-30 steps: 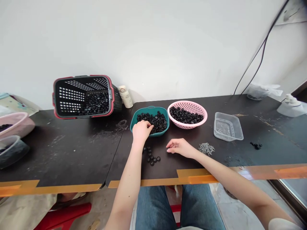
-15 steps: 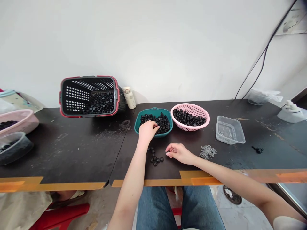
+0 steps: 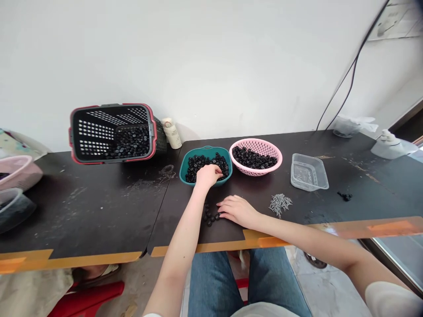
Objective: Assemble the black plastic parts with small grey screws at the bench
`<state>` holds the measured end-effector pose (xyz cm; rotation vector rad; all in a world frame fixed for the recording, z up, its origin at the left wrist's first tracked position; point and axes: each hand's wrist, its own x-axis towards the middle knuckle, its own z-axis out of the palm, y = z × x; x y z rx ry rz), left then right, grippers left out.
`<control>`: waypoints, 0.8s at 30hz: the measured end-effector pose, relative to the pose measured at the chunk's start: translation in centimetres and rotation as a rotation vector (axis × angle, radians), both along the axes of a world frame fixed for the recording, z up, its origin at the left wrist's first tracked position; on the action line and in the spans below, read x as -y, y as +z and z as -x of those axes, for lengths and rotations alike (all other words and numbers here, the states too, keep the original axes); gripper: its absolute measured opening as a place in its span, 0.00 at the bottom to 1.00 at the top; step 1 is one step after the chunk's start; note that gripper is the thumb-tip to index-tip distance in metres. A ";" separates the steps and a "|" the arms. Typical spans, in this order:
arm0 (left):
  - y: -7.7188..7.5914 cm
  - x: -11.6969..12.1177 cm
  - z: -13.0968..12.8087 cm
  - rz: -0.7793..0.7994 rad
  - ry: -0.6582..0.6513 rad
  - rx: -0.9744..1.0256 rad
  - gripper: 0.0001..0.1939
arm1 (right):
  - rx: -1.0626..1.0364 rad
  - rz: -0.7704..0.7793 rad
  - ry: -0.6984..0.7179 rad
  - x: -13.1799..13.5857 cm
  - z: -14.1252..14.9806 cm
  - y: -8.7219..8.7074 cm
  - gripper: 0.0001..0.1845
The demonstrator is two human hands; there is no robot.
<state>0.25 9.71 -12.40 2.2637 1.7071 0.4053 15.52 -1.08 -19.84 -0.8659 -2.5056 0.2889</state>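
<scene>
My left hand [image 3: 207,174] reaches into a teal bowl [image 3: 185,165] heaped with small black rings, fingers curled down among them; what they pinch is hidden. My right hand [image 3: 235,209] rests on the black table [image 3: 99,207] in front of the bowl, fingers stretched toward a small cluster of black rings [image 3: 209,216] and touching its right edge. A pink colander [image 3: 257,157] with more black rings stands just right of the teal bowl.
A pile of grey screws [image 3: 279,203] lies right of my right hand, beyond it a clear plastic tub [image 3: 309,172]. A black and red basket [image 3: 111,133] lies on its side at the back left beside a small bottle [image 3: 172,132]. More bowls [image 3: 16,174] stand far left.
My right hand slid left along the table to the cluster of rings. My left hand moved a little further right inside the teal bowl.
</scene>
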 end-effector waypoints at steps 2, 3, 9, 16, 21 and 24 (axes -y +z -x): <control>-0.1 -0.1 0.1 0.009 -0.012 0.007 0.04 | -0.016 0.059 0.014 0.4 0.3 0.4 0.13; -0.2 -0.1 0.2 0.012 -0.014 0.006 0.04 | -0.030 0.098 0.024 0.4 0.4 0.7 0.15; -0.2 0.6 0.0 -0.211 0.062 0.068 0.07 | -0.137 0.264 -0.100 -1.7 -5.5 3.2 0.13; -0.1 4.3 -4.6 -0.561 -0.407 0.205 0.10 | 0.254 0.551 -0.294 -3.1 -15.5 4.4 0.06; -2.8 6.7 -7.4 -0.402 -0.681 0.052 0.08 | 0.238 0.590 -0.237 -2.2 -15.0 4.4 0.03; -4.2 6.8 -7.3 -0.266 -0.668 0.078 0.06 | 0.187 0.634 -0.238 -2.0 -15.1 4.7 0.03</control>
